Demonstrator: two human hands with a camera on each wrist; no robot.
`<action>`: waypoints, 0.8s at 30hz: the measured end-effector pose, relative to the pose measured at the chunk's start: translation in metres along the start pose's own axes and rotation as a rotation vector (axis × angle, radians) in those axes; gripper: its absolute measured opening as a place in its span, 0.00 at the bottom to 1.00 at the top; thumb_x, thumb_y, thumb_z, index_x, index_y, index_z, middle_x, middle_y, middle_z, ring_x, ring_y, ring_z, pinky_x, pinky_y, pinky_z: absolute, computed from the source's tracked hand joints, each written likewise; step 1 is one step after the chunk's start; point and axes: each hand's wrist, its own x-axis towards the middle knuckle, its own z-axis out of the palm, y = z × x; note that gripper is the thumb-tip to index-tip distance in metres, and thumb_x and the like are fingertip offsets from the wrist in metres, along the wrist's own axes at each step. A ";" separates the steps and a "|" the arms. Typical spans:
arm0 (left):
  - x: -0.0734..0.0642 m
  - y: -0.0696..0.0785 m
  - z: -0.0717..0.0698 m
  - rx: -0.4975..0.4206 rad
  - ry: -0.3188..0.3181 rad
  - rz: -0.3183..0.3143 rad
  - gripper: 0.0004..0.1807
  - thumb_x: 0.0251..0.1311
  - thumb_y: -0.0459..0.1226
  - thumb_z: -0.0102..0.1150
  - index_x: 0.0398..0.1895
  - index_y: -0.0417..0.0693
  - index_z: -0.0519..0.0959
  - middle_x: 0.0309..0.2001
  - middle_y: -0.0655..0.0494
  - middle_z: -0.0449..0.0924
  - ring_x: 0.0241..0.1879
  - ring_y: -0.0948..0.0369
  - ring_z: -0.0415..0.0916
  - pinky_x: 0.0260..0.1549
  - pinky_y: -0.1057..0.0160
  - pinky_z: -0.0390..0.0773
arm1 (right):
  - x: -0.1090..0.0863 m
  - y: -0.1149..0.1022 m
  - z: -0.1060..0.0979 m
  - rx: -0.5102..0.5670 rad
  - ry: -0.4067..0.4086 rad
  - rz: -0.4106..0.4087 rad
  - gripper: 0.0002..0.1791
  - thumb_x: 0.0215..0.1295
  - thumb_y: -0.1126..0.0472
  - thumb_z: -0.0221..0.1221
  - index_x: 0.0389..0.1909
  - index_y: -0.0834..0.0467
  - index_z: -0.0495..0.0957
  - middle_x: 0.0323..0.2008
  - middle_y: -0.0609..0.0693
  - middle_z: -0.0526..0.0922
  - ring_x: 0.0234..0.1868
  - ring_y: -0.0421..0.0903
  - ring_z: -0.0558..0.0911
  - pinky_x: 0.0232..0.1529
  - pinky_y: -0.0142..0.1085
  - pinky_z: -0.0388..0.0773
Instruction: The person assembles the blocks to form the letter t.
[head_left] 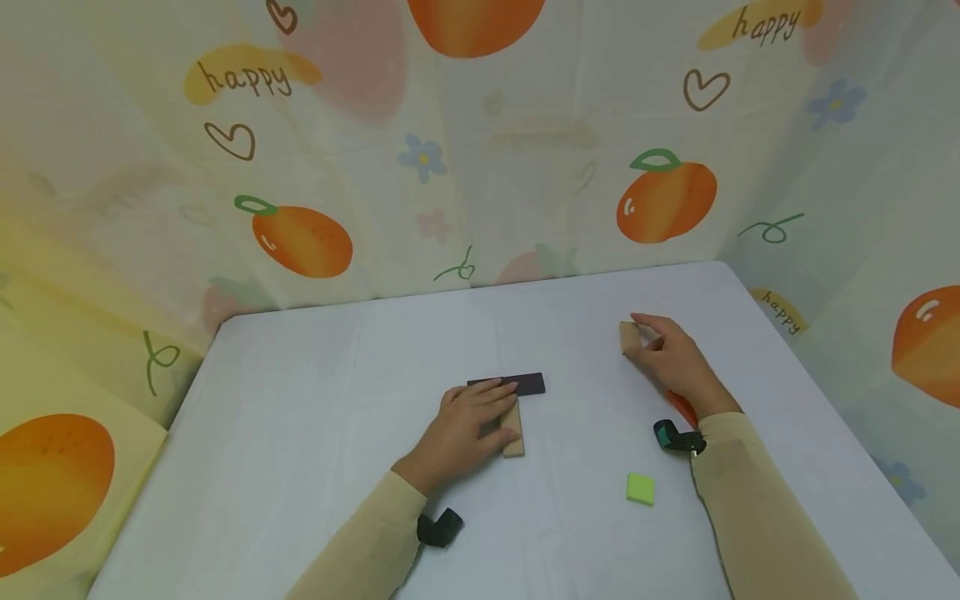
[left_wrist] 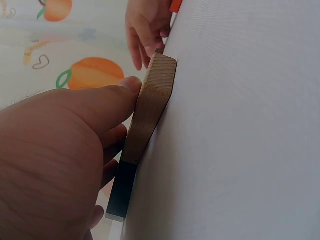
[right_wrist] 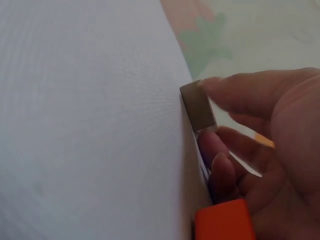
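Observation:
My left hand (head_left: 468, 425) rests over a black block (head_left: 530, 383) and a wooden block (head_left: 513, 429), which lie together in a T shape on the white table. Its fingers stretch onto the black block, while the thumb (left_wrist: 112, 102) presses on the wooden one. Toward the back right, my right hand (head_left: 678, 362) pinches a small wooden block (head_left: 630, 338) between thumb and fingers; in the right wrist view this block (right_wrist: 198, 106) is at or close to the table surface. Under the right wrist lies a red-orange block (head_left: 682, 407), partly hidden by the hand.
A light green square block (head_left: 641, 489) lies on the table (head_left: 337, 400) between the forearms, nearer the right one. Behind the table hangs a printed cloth (head_left: 525, 208) with fruit and hearts, and it continues along both sides.

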 end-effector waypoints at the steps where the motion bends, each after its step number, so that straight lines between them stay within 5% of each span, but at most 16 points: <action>1: 0.000 0.000 0.000 0.002 0.001 0.002 0.33 0.77 0.51 0.67 0.77 0.43 0.77 0.79 0.60 0.70 0.80 0.56 0.61 0.75 0.36 0.57 | 0.000 0.000 0.000 -0.009 -0.008 -0.001 0.36 0.80 0.59 0.64 0.83 0.60 0.65 0.74 0.66 0.66 0.55 0.60 0.74 0.48 0.47 0.78; 11: 0.000 0.000 0.000 0.064 0.034 0.040 0.32 0.76 0.52 0.68 0.74 0.42 0.80 0.77 0.57 0.73 0.79 0.53 0.65 0.75 0.43 0.61 | 0.002 0.003 0.004 -0.053 0.000 -0.034 0.36 0.75 0.60 0.70 0.77 0.69 0.69 0.62 0.68 0.70 0.53 0.59 0.73 0.49 0.48 0.74; 24: -0.001 0.001 -0.001 0.092 0.049 0.048 0.32 0.75 0.52 0.69 0.73 0.42 0.81 0.76 0.56 0.75 0.77 0.53 0.68 0.76 0.44 0.63 | 0.001 -0.005 0.006 -0.087 0.000 -0.056 0.35 0.75 0.61 0.70 0.75 0.74 0.70 0.61 0.69 0.71 0.60 0.65 0.75 0.63 0.58 0.75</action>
